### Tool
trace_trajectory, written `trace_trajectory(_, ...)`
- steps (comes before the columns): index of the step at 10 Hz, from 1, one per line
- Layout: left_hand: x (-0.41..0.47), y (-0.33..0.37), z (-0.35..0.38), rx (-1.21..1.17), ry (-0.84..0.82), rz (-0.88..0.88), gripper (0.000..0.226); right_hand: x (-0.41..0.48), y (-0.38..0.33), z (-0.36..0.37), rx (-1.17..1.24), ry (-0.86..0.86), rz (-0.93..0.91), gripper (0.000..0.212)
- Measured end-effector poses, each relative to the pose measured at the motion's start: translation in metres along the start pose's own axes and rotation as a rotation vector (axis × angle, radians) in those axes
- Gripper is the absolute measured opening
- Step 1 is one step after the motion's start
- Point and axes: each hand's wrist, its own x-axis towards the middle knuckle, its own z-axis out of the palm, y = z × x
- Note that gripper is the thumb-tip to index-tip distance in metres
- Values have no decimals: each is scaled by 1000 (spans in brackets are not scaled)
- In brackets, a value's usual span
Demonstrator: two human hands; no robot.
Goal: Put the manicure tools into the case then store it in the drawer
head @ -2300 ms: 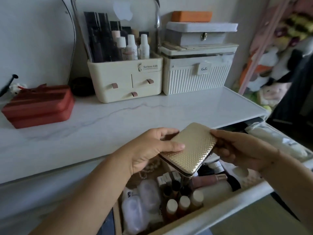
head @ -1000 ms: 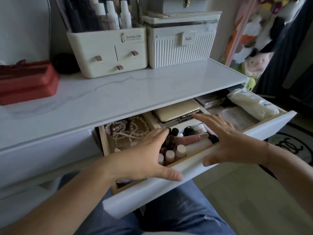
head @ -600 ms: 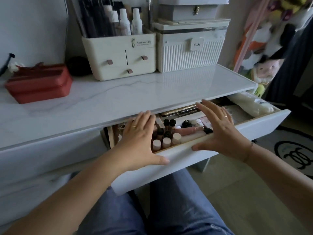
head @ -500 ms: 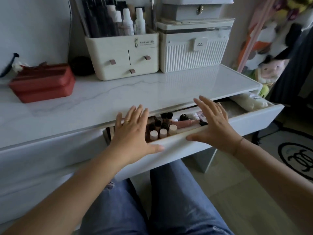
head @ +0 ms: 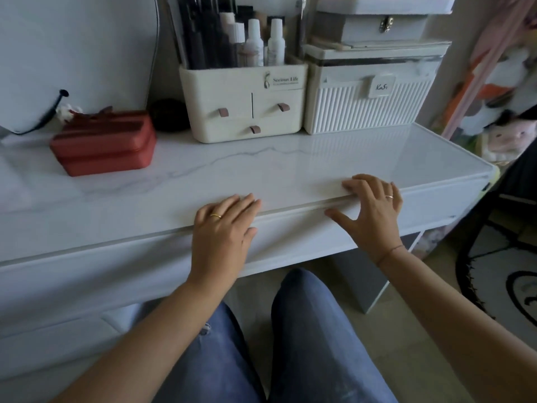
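Lastly: white flat-front drawer [head: 293, 237] sat flush beneath L hand [head: 220, 237] & R hand [head: 374, 212], both spread flat, holding nothing. Storage step looked done; next, lift off.

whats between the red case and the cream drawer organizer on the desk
A dark round object sits between the red case and the cream organizer, back near the wall. The head view shows it, too dim to identify.

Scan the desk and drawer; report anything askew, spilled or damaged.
Nothing stands out. The drawer looks shut, with the left hand and right hand flat against its front. The red case, organizer and ribbed box sit upright; no spills.
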Motion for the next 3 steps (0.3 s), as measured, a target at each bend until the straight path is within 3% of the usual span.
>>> trace_trajectory(3, -9, 6, 8, -78, 67, -24, 36, -6, -3, -4, 0, -63, 8, 60)
